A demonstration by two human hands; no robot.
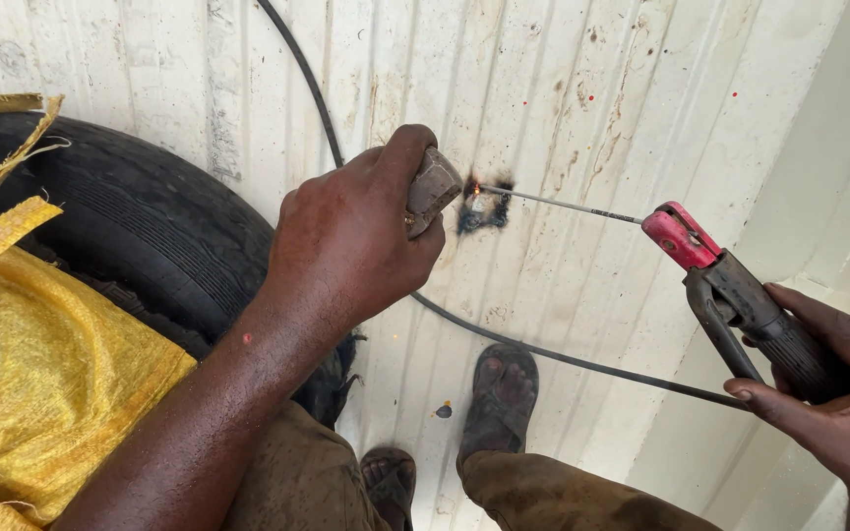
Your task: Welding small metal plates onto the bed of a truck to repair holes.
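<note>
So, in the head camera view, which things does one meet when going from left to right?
Yellow woven sack → black tyre → left hand gripping a small metal piece → scorched weld spot → welding rod → red-tipped electrode holder → right hand.

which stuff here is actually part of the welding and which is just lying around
In use:
left hand gripping a small metal piece
right hand holding the electrode holder
welding rod
scorched spot on the white ribbed panel
black cable

Lying about:
tyre
yellow woven sack

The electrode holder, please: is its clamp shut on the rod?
Shut: the electrode holder's red-tipped clamp grips the rod, held by the right hand.
</note>
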